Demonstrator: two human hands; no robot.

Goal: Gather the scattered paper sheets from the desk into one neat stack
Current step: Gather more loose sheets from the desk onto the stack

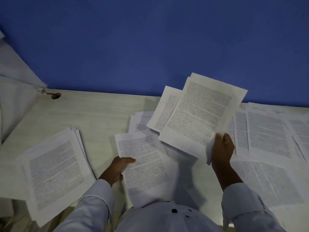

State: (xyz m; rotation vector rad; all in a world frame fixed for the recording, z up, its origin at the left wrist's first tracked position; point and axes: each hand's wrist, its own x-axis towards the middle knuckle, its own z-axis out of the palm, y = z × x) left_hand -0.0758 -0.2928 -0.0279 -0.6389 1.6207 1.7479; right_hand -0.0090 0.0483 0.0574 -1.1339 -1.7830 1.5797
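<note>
Printed white paper sheets cover a pale desk (100, 114). My right hand (222, 148) grips a small bunch of sheets (200, 113) by its near corner and holds it lifted above the desk. My left hand (119, 166) pinches the left edge of a single printed sheet (145, 166) lying in front of me. A thicker stack of sheets (55, 173) rests at the near left, overhanging the desk edge. Several loose sheets (267, 136) lie scattered and overlapping on the right, and a few more (140, 124) sit behind the middle sheet.
A blue wall (150, 47) rises directly behind the desk. A white panel (15, 91) stands at the far left beside a round cable hole (56, 95). Bare desk surface shows between the left stack and the wall.
</note>
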